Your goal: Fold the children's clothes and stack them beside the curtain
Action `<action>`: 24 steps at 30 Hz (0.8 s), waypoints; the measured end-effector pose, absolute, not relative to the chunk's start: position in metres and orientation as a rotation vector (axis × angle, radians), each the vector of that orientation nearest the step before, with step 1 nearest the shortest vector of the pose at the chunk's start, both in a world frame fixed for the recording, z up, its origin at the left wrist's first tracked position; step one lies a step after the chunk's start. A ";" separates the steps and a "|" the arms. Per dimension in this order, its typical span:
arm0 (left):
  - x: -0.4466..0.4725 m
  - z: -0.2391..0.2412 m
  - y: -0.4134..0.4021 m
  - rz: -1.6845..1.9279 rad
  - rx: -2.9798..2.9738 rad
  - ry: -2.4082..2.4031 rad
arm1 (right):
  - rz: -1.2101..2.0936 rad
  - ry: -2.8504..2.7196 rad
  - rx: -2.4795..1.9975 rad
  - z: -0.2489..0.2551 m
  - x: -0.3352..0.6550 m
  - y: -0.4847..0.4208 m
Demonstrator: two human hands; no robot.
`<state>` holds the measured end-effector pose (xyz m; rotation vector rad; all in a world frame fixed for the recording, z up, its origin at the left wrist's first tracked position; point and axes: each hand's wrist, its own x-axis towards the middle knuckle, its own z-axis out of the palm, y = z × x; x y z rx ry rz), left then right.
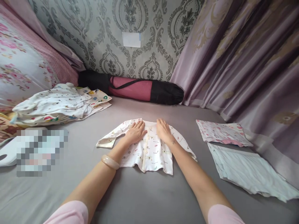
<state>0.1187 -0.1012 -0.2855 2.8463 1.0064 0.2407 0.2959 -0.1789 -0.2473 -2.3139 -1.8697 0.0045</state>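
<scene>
A small white baby shirt (154,155) with long sleeves, buttons down the front and a tiny print lies spread on the grey sheet (149,196). My left hand (135,132) rests flat on its left shoulder, fingers stretched out and pointing away from me. On the right shoulder, near the collar, lies my right hand (163,130), its fingers held together and partly bent. Whether those fingers pinch the cloth cannot be made out. Both sleeves reach outward, the right one partly behind my forearm.
At the right lie a folded pink-patterned cloth (221,133) and a folded pale blue cloth (249,169). A heap of baby clothes (56,104) sits at the left, above a white board-like object (8,152) and a blurred-out item. A black and pink rolled bag (130,88) lies along the wall.
</scene>
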 end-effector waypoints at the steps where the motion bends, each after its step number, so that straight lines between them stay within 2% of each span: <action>1: 0.119 -0.285 -0.102 0.241 2.846 1.003 | 0.062 -1.859 -2.313 -0.250 0.285 -0.181; 5: 0.116 -0.286 -0.103 0.334 2.821 0.984 | 0.231 -1.776 -2.378 -0.265 0.256 -0.188; 12: 0.096 -0.261 -0.095 0.613 2.564 0.788 | 0.219 -1.778 -2.430 -0.271 0.254 -0.188; 19: 0.020 -0.232 -0.077 0.656 2.287 1.289 | 0.357 -1.830 -2.482 -0.252 0.259 -0.181; 24: -0.040 -0.241 -0.077 0.629 2.085 1.527 | 0.073 -1.994 -2.187 -0.241 0.234 -0.160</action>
